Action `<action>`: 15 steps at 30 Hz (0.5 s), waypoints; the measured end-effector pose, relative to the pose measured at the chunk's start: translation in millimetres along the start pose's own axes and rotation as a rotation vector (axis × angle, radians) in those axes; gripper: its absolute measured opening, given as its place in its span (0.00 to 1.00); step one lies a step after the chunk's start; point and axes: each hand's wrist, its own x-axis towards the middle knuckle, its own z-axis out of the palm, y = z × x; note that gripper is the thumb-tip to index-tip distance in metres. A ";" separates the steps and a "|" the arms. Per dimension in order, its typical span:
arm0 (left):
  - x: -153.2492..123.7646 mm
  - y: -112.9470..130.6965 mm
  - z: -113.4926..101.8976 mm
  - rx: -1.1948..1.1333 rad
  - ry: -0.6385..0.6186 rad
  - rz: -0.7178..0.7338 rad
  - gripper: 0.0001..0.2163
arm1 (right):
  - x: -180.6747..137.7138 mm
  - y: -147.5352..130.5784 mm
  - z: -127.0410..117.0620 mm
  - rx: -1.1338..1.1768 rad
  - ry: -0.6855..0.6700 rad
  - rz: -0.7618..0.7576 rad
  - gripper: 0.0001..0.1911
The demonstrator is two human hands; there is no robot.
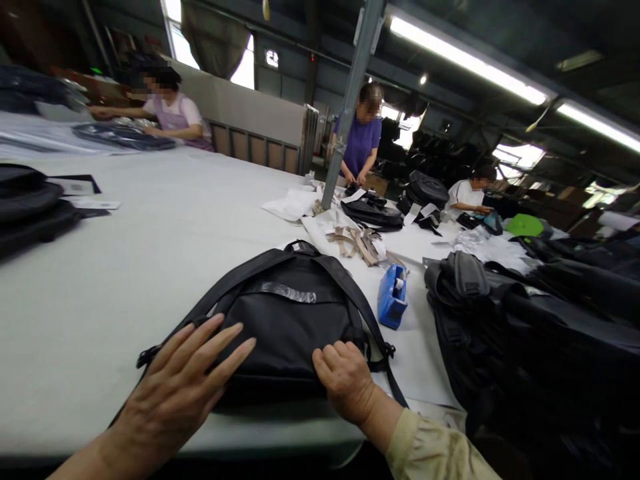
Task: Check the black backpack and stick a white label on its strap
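At the near edge of the desk (100, 300), a black backpack (290, 320) lies flat, straps up. The left hand (185, 383) presses on it, grip released and fingers spread. The right hand (345, 377) curls at its lower edge; I cannot tell whether it pinches fabric. Even, flat pressure probably works best.

A blue tape dispenser (393, 295) is set on the white table (150, 233); black bags (525, 333) are piled at the right; tan strips (357, 243) are heaped near a metal post (345, 113).
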 end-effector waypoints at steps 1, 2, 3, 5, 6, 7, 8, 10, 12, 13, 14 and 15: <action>16.3 2.0 -5.1 0.037 -0.027 0.041 0.33 | -0.8 -0.2 1.3 0.002 0.016 0.004 0.14; 31.3 1.5 -8.8 0.054 -0.070 0.065 0.35 | -1.6 -0.5 2.7 0.004 0.031 0.006 0.14; 43.8 -1.1 -11.2 0.058 -0.129 0.104 0.35 | -2.2 -0.8 3.9 0.005 0.043 0.006 0.14; 60.1 -10.4 -13.4 0.031 -0.249 0.167 0.29 | -2.7 -1.1 4.9 0.011 0.057 0.004 0.14; 64.2 -15.6 -14.1 0.007 -0.304 0.199 0.26 | -2.4 -0.5 4.1 0.017 0.060 0.003 0.15; 66.4 -20.5 -15.1 -0.020 -0.347 0.226 0.24 | -1.9 0.8 2.0 0.024 0.061 -0.003 0.15; 67.2 -24.5 -16.2 -0.045 -0.380 0.248 0.23 | -1.3 3.0 -1.2 0.034 0.057 -0.012 0.16; 65.4 -29.4 -17.7 -0.083 -0.428 0.289 0.26 | -0.6 9.7 -9.7 0.068 0.036 -0.053 0.16; 58.6 -29.5 -14.9 -0.079 -0.455 0.321 0.30 | -3.4 18.0 -16.7 0.112 0.007 -0.113 0.16; 52.8 -27.8 -11.0 -0.066 -0.460 0.325 0.32 | -7.2 21.8 -18.0 0.138 -0.009 -0.139 0.17; 45.3 -25.0 -5.5 -0.050 -0.460 0.319 0.33 | -12.8 24.9 -17.2 0.164 -0.018 -0.157 0.18; 36.3 -21.4 1.3 -0.034 -0.446 0.302 0.34 | -20.0 26.9 -14.2 0.185 -0.014 -0.167 0.19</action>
